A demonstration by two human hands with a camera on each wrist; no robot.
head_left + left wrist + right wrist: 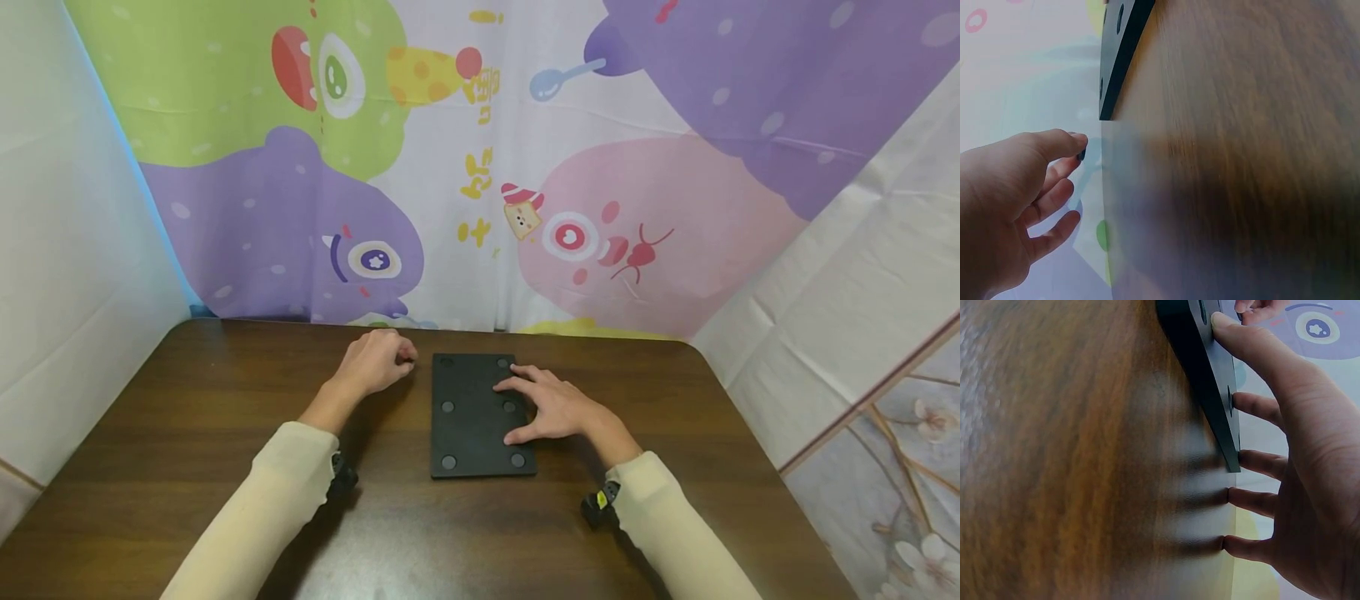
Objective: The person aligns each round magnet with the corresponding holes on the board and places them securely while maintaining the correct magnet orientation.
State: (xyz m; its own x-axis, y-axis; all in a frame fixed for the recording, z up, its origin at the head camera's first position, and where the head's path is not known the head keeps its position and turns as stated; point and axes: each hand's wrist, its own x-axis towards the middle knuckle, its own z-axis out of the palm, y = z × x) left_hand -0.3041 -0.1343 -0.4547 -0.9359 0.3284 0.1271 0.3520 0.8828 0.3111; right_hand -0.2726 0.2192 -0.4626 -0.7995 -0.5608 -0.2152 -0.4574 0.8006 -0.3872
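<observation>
A flat black rectangular board (477,425) lies on the wooden table, with round grey spots in two columns along its long sides. The spot at its far left corner looks darker than the others. My left hand (371,362) is held left of the board's far end, apart from it. Between its thumb and forefinger it pinches a small dark piece (1082,152), mostly hidden by the fingertips. My right hand (558,406) spreads over the board's right edge. Its thumb and nearer fingertips touch the board, while the outer fingertips reach down to the table in the right wrist view.
The brown wooden table (420,542) has rounded far corners. Behind it hangs a curtain (465,283) printed with cartoon creatures. White cloth (832,275) closes off the right side, and a pale cloth wall (75,250) the left.
</observation>
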